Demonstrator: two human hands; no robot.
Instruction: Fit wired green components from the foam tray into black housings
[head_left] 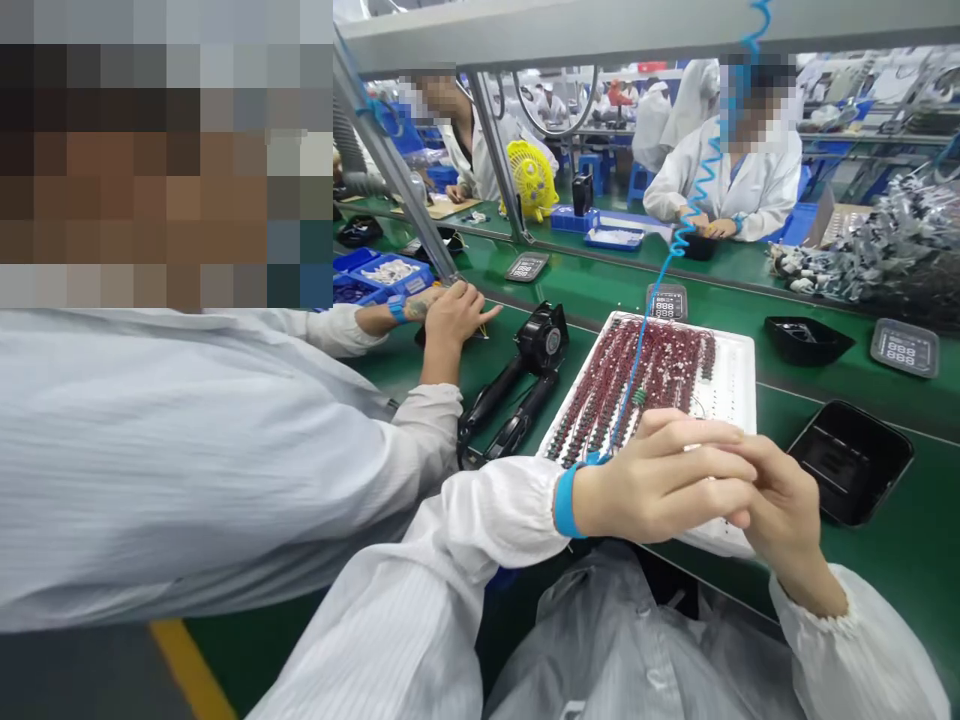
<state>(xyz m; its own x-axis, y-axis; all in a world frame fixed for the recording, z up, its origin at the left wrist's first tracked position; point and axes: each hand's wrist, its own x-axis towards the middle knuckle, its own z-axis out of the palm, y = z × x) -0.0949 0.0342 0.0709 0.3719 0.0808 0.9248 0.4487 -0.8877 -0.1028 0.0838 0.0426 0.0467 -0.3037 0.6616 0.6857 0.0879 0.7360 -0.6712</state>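
Note:
My left hand [664, 485], with a blue strap [568, 502] at its wrist, reaches across to my right hand [787, 492]. Their fingers are bent together and overlap above the near right part of a white foam tray [739, 400]. Whatever lies between the fingers, if anything, is hidden. Rows of small dark parts with dark red wires [652, 365] cover much of the tray. Just beyond my left hand is a small green board [639, 397]; I cannot tell whether it lies on the wires. A coiled blue cord [701, 190] runs down to the strap.
A black hand-held fan [541, 340] lies left of the tray. Right of it are a black bin [851, 462] and another black tray [808, 340]. Display panels [904, 347] lie on the green bench [892, 570]. A co-worker's sleeve [360, 440] and hand [454, 325] are close at left.

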